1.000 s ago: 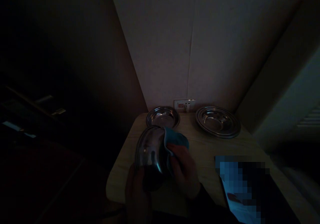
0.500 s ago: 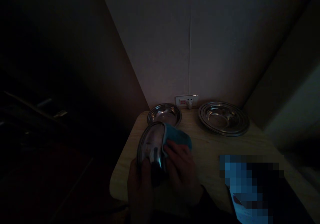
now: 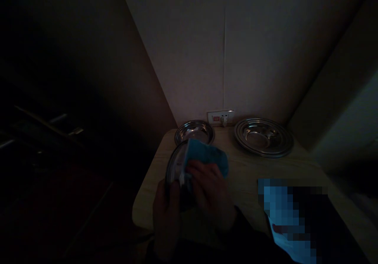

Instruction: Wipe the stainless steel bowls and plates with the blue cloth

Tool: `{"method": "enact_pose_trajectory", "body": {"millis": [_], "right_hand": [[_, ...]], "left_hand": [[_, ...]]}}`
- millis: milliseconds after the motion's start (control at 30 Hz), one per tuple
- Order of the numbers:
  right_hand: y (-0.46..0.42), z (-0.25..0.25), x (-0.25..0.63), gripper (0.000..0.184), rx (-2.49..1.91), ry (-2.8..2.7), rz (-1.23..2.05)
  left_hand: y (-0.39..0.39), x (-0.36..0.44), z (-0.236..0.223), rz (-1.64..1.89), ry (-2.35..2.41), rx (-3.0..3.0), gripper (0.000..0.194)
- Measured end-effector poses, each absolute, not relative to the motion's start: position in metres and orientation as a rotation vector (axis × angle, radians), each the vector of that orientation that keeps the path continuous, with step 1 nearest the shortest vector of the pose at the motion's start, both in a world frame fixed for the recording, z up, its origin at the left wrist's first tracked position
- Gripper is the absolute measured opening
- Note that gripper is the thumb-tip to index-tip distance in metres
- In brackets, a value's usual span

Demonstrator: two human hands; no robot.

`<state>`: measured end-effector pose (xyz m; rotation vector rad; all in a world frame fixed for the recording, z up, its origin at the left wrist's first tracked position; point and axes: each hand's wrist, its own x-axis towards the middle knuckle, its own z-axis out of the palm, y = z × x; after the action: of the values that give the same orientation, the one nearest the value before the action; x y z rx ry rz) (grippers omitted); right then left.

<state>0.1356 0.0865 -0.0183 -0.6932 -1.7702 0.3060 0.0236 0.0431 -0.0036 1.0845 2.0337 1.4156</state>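
Observation:
A shiny metal bowl (image 3: 174, 165) is tilted up on its side above the near part of the table. My left hand (image 3: 167, 211) grips its lower left rim, with the thumb on the metal surface. In my right hand (image 3: 211, 191) is a blue cloth (image 3: 206, 154), pressed against the bowl's right side. The cloth and fingers hide much of that side. Just behind stands a second metal bowl (image 3: 195, 132), partly covered by the held one.
Stacked metal plates (image 3: 262, 138) lie at the table's back right. A wall socket (image 3: 221, 117) with a plug sits behind the wooden table (image 3: 147, 201). A blurred-out lit screen (image 3: 286, 216) lies at the right front.
My right hand has slid the cloth leftward over the bowl, covering more of it. The bowl has turned slightly; my left hand still grips its rim.

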Motion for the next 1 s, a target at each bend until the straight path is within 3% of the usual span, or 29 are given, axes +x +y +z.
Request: {"method": "enact_pose_trajectory", "body": {"millis": [667, 800, 1000], "right_hand": [[0.088, -0.023, 0.141, 0.032, -0.805, -1.687, 0.339], [0.086, -0.019, 0.141, 0.033, -0.621, -1.833, 0.247], [0.089, -0.017, 0.138, 0.029, -0.775, -1.739, 0.307]], "left_hand": [[0.04, 0.025, -0.005, 1.364, 2.031, 1.159, 0.042], [0.038, 0.025, -0.007, 1.309, 2.006, 1.184, 0.042], [0.041, 0.021, -0.009, 1.366, 1.983, 1.175, 0.042]]}}
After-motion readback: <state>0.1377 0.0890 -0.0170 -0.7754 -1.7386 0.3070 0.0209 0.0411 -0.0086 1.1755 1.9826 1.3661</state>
